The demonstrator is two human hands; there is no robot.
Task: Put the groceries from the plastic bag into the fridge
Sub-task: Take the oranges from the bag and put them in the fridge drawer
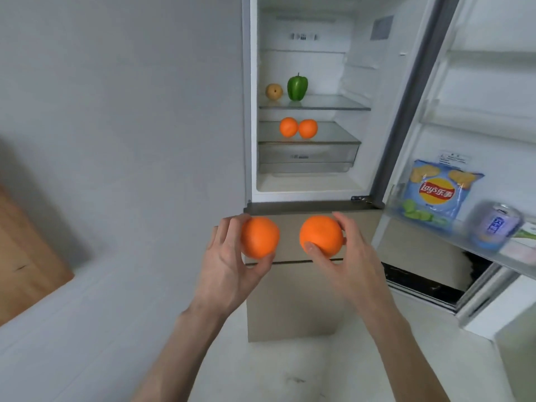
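I stand before an open fridge [307, 187]. My left hand [229, 259] grips one orange [259, 237] and my right hand [351, 253] grips another orange [320, 236], both held below the fridge opening, in front of the lower drawer. Inside, a green pepper [297, 87] and a brownish pear [274, 91] stand on the upper glass shelf [339, 104]. Two oranges [298, 128] lie side by side on the shelf below. The plastic bag is not in view.
The open fridge door [478, 97] swings out at right; its lower rack holds a blue bag of crisps [436, 192], a can [494, 226] and a carton. A clear crisper drawer [307, 158] sits under the lower shelf. A wooden panel [26, 262] leans at left.
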